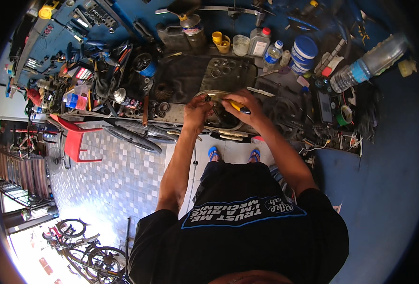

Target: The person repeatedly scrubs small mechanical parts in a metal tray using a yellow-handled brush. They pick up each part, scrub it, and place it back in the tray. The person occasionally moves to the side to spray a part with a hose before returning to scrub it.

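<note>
Both of my hands work close together over a shallow, rounded metal tray [238, 127] at the near edge of the workbench. My left hand [195, 114] is closed, its fingertips pinching a small dark part [208, 99] that I cannot identify. Just to its right, my right hand [247, 105] grips a hand tool with a yellow and black handle [238, 107]. Its working end points toward the left hand and is too small to make out. Dark items lie in the tray, partly hidden by the hands. Several metal rings [216, 73] rest on a dark plate beyond.
A spray can [120, 96] and a blue tin [145, 65] stand left of the hands. Bottles, yellow cups [222, 43] and a blue-and-white tub [304, 53] line the back. A phone [325, 107] lies to the right. Below the bench are a bicycle wheel [133, 137] and red chair [74, 140].
</note>
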Demonstrator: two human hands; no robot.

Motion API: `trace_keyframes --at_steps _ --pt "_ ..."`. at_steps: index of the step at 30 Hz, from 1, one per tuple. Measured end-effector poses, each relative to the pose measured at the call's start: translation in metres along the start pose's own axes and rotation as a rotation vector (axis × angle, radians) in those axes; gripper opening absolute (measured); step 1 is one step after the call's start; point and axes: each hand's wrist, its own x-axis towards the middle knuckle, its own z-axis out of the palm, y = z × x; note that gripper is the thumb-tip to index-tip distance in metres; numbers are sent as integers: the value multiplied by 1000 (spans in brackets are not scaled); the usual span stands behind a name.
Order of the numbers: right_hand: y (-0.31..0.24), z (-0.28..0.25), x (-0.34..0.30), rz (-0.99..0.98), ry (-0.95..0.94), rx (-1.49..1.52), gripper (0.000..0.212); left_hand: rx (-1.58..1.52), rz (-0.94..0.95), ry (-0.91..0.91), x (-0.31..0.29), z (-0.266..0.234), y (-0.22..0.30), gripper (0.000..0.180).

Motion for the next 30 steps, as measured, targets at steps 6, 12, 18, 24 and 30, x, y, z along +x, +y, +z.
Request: trace_keyframes --at_steps 6,12,18,24,30 --pt "-17 12 0 -40 54 45 25 32 -14 26 -3 -3 1 44" --pt "-14 12 -5 16 60 5 22 61 9 56 -3 -2 -1 44" --pt "-8 21 -4 39 140 -45 22 39 1 22 -2 4 9 42" --pt "-20 19 -2 79 85 -148 22 15 -6 19 -4 4 7 41" --pt "-20 23 -5 79 216 -21 23 -69 9 -7 -11 11 10 38"
